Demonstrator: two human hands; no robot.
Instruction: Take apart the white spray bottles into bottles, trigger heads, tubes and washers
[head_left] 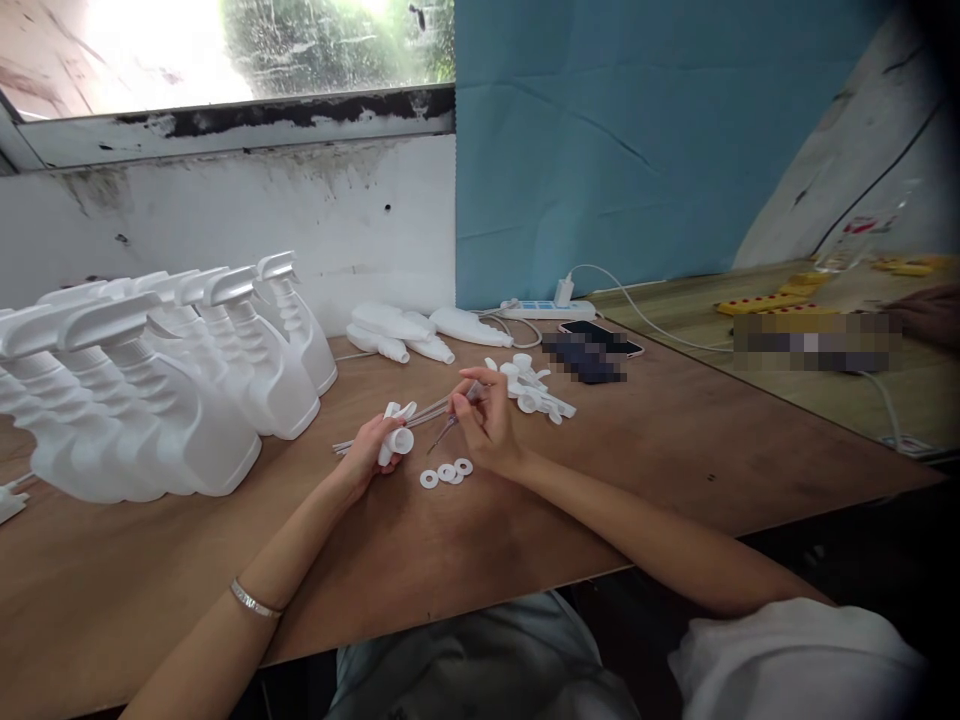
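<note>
I am holding a white plastic trigger spray head (396, 436) in my left hand (369, 452), just left of the frame's centre, with my fingers clamped around it and its round threaded collar facing the camera. My right hand (486, 425) is pinching a thin clear dip tube (439, 410) between thumb and fingertips, near the spray head; the tube is slanting down toward the left. Both hands are hovering close together just above the brown wooden tabletop (600, 490).

Just below my hands, three small white flat ring washers (446, 473) are lying on the wood. Right of my right hand, a small heap of loose white spray heads (534, 390) is sitting on the table. Behind my hands, a few white plastic bottles without heads (405, 335) are lying on their sides. At the left of the frame, a row of finished white spray bottles (187, 380) is standing upright. Toward the upper middle, a white power strip (546, 309) is lying against the blue wall panel (637, 140), and at the far right edge another person's hand (928, 312) is resting on the neighbouring table.
</note>
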